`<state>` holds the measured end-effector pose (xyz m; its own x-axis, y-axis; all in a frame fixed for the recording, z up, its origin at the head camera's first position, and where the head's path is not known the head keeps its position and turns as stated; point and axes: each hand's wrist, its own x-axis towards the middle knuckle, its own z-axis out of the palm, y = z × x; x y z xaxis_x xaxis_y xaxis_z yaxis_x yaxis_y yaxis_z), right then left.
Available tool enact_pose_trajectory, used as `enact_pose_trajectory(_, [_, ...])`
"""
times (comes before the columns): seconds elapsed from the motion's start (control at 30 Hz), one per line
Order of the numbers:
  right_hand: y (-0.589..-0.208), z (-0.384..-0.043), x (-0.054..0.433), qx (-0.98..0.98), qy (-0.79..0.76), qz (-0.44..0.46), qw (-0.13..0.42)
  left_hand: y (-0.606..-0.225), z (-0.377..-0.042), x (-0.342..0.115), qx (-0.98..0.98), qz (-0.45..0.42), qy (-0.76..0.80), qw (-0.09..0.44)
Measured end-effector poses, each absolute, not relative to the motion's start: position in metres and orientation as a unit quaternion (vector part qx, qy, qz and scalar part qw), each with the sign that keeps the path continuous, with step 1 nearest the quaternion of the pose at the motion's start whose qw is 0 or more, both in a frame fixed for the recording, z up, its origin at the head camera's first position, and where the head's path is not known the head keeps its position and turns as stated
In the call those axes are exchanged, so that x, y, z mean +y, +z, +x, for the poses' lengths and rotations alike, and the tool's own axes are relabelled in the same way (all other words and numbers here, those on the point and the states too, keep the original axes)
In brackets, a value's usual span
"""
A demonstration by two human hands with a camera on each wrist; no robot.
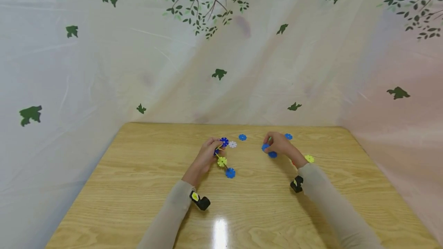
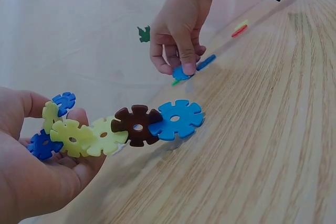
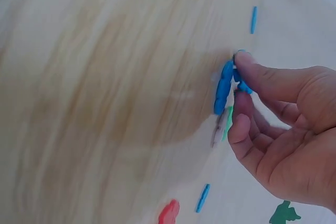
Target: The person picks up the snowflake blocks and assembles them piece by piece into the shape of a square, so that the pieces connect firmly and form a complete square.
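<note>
Head: left hand point(image 1: 207, 155) grips chain point(image 1: 222, 161), end disc point(image 1: 230, 173) at 5 o'clock; right hand point(image 1: 281, 144) at 3 o'clock. Left wrist: chain's long axis runs to 3 o'clock, end disc nearest right hand. Right wrist: right hand pinches blue disc point(image 3: 245, 86); second disc point(image 3: 223, 88) close, 9 o'clock.

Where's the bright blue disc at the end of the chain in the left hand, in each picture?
Head: the bright blue disc is below the picture's middle, nearer you than the left hand.
Left wrist: near the centre, overlapping the brown disc at the far end of the chain from the hand.
Right wrist: not in it; the blue discs there are other ones.
Shared landmark: the right hand, with blue at its fingertips, shows in all three.
</note>
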<state>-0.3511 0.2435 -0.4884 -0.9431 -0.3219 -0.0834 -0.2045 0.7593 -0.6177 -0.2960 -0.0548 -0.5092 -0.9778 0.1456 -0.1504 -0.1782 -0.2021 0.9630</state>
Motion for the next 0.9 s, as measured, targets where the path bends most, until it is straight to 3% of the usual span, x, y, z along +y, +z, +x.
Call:
enact_pose_trajectory(0.43, [-0.479,-0.342,0.186,0.818,-0.536,-0.208,0.031,-0.509,-0.295,-0.057,0.627,-0.018,0.77,0.112])
enact_pose_trajectory(0.9, [-0.481,-0.337,0.147,0.783,-0.579,-0.225,0.02,-0.506,-0.296,-0.055,0.627,0.001,0.767,0.136])
